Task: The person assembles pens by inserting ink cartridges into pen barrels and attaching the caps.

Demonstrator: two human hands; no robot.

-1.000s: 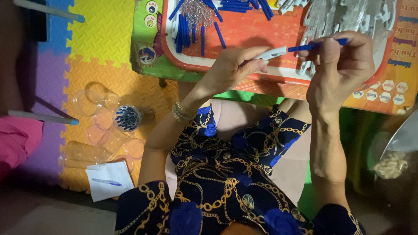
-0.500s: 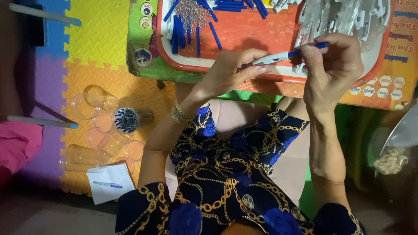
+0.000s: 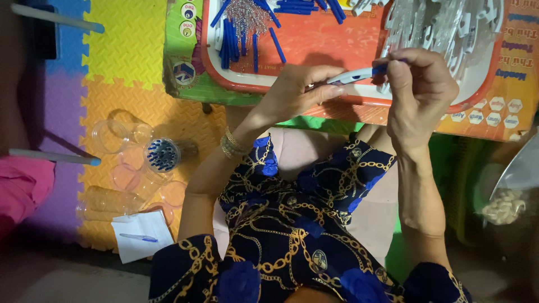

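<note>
Both hands pinch one white-and-blue pen (image 3: 359, 73) above the red tray (image 3: 342, 42).
The left hand (image 3: 297, 90) grips its white barrel; the right hand (image 3: 418, 90) pinches the blue end. Round stickers (image 3: 188, 19) dot the green board's (image 3: 182, 67) corner; pale label shapes (image 3: 494, 106) line its right edge.

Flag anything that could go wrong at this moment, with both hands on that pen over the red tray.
1. The white and blue pen is pinched only at its ends, between the left hand and right hand; it could slip and drop among the loose blue parts on the red tray.
2. The clear cups on the foam mat sit close to the left elbow; the one holding blue pieces might get knocked over.
</note>
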